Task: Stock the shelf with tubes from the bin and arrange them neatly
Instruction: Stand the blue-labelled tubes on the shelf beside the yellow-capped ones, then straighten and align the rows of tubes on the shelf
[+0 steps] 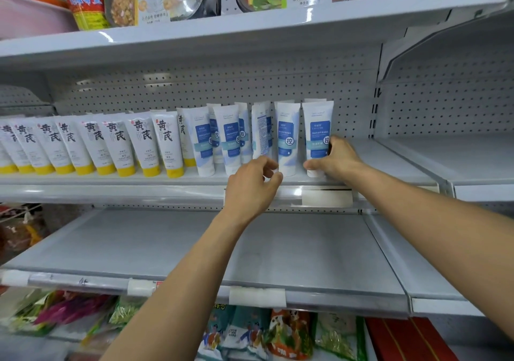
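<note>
As both forearms reach over the lower shelf (278, 249), the left grip (253, 185) pinches the cap of the back-turned tube (261, 130). The right grip (333, 157) wraps the rightmost blue tube (317, 130), upright on the middle shelf (389, 160). Yellow-capped tubes (111, 143) line up left, pegboard (222, 88) behind.

rear tubes (244, 116): mostly hidden | small print (261, 128): unreadable | leftmost tube (3, 149): cropped

Bright even light, edges bowed, blurred
</note>
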Available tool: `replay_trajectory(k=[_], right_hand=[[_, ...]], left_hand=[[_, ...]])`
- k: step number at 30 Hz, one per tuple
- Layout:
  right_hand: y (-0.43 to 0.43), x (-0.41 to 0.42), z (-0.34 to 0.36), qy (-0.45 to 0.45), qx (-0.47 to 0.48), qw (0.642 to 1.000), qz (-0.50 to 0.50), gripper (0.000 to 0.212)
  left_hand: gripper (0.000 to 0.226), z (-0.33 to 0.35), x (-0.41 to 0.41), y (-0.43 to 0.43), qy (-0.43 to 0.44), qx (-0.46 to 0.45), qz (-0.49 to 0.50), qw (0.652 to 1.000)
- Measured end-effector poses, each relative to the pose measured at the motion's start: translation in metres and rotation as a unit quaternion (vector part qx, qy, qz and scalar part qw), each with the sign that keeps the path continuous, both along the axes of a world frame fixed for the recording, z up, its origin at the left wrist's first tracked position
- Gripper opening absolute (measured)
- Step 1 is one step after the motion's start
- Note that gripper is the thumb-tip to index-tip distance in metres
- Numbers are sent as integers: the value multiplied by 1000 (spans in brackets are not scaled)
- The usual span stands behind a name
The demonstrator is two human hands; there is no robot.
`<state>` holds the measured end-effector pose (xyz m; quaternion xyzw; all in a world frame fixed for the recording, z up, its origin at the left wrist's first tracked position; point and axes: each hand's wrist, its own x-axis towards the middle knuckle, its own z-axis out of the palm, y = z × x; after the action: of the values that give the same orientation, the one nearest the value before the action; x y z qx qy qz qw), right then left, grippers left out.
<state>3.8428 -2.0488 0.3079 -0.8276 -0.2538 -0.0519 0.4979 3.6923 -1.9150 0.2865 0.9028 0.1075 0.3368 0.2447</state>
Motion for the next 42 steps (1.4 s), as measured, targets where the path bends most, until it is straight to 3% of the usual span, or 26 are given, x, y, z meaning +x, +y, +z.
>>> replay_trajectory(k=[8,13,17,23,34,42], right_hand=[[-5,-4,-3,6,-19,999,-29,63],[-28,-29,-8,-163,-60,981,-92,40],[-39,-58,-17,-262,-110,958,-26,25],[-33,-94,-42,-323,-168,929,62,20],[71,-182,-107,-284,-185,907,248,20],[226,-276,-151,-272,-190,876,351,16]], left_hand=[[23,-2,-1,6,30,32,11,999],[21,-2,-12,5,3,23,17,1000],[20,-1,-26,-7,-13,18,8,1000],[22,-27,-62,-14,24,38,30,999],[22,-106,-182,48,92,-52,150,983],[23,-153,-302,167,128,-119,247,953]])
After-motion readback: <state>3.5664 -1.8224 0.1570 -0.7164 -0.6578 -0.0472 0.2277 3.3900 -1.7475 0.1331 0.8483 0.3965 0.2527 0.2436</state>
